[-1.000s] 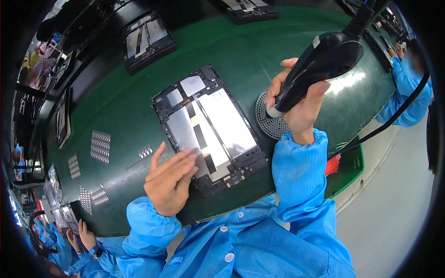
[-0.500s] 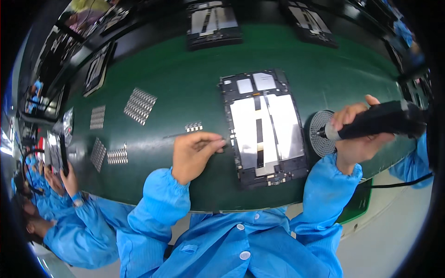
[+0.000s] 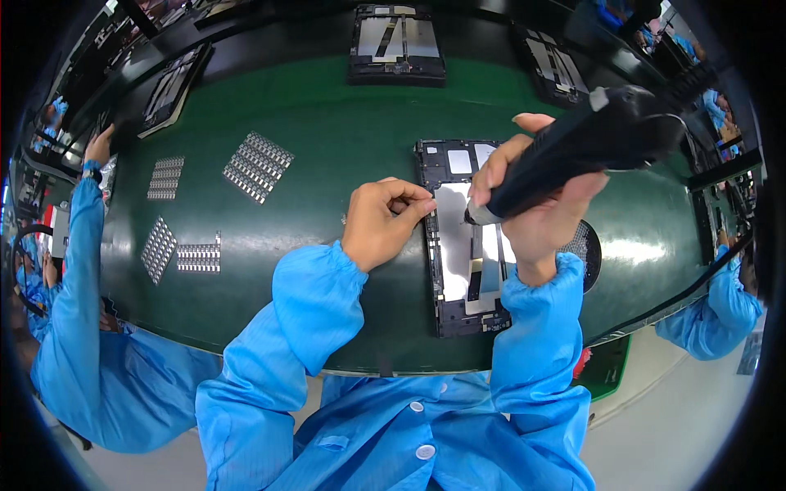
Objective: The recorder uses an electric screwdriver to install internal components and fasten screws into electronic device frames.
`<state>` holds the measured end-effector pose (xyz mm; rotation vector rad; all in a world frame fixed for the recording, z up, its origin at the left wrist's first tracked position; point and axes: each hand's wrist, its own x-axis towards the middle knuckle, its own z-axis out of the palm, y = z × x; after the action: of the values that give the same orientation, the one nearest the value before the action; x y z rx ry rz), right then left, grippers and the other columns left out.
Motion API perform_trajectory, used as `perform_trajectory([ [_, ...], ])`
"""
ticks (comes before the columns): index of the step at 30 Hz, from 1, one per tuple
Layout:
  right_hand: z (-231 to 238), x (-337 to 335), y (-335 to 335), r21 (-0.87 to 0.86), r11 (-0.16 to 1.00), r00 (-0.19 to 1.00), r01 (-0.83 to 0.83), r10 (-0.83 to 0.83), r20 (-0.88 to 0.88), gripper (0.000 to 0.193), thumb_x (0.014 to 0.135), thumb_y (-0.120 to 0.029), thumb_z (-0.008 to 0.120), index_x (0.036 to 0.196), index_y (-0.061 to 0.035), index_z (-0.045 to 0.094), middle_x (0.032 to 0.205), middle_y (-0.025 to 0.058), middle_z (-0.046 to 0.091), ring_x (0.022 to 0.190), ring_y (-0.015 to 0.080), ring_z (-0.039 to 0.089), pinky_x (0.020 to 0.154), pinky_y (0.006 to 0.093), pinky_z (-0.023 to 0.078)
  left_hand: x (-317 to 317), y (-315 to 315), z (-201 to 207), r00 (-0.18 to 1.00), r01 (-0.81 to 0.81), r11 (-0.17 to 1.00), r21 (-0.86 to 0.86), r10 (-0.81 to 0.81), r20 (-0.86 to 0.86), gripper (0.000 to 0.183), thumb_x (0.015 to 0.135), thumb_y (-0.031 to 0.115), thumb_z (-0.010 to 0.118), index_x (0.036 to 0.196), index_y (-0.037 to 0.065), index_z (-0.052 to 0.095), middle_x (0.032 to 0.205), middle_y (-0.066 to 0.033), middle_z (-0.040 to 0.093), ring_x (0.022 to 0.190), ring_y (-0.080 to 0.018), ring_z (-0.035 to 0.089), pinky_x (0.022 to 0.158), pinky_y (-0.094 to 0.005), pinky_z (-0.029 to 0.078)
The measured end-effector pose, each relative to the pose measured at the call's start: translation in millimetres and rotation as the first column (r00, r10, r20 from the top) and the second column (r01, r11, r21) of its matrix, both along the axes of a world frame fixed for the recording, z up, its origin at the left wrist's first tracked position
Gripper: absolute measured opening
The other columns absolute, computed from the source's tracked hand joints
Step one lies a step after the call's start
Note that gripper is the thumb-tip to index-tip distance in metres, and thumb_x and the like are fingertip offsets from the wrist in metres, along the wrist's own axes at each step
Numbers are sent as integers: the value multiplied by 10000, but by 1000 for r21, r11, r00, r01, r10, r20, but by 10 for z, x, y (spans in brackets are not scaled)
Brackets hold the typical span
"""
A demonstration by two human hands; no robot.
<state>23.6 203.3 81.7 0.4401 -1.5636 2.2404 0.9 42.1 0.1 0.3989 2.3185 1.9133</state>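
An open black device frame (image 3: 463, 245) with silvery inner panels lies on the green mat (image 3: 327, 139) in front of me. My left hand (image 3: 383, 219) has its fingers pinched together at the frame's left edge; whether a small part sits between them I cannot tell. My right hand (image 3: 536, 209) grips a black electric screwdriver (image 3: 589, 139), its tip pointing down at the frame's upper middle. A cable (image 3: 688, 286) trails off to the right from the tool.
Sheets of small silvery parts (image 3: 257, 165) lie on the mat's left side, with more (image 3: 199, 257) near the front edge. A round dark screw tray (image 3: 588, 245) sits right of the frame. Other device frames (image 3: 399, 42) line the back. A neighbour's blue sleeve (image 3: 74, 270) reaches in at left.
My left hand came from the mat left of the frame to its left edge. My right hand brought the screwdriver from the round tray over onto the frame.
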Motion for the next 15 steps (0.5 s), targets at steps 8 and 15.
perform_trajectory([
  [8,-91,-71,-36,128,989,998,68,-69,5,893,791,-776,361,1116,46,488,638,95,551,526,145,542,496,251,439,-58,-33,164,978,49,999,12,-51,200,145,751,70,736,810,-44,671,686,-60,645,591,-78,573,552,-224,473],
  [15,-8,-55,-134,12,998,996,69,-70,52,932,770,-811,316,1149,30,448,651,99,549,518,160,538,494,259,439,-169,-54,240,898,168,985,-27,-142,416,162,801,109,712,840,-20,622,707,-50,644,588,-82,606,442,-185,447],
])
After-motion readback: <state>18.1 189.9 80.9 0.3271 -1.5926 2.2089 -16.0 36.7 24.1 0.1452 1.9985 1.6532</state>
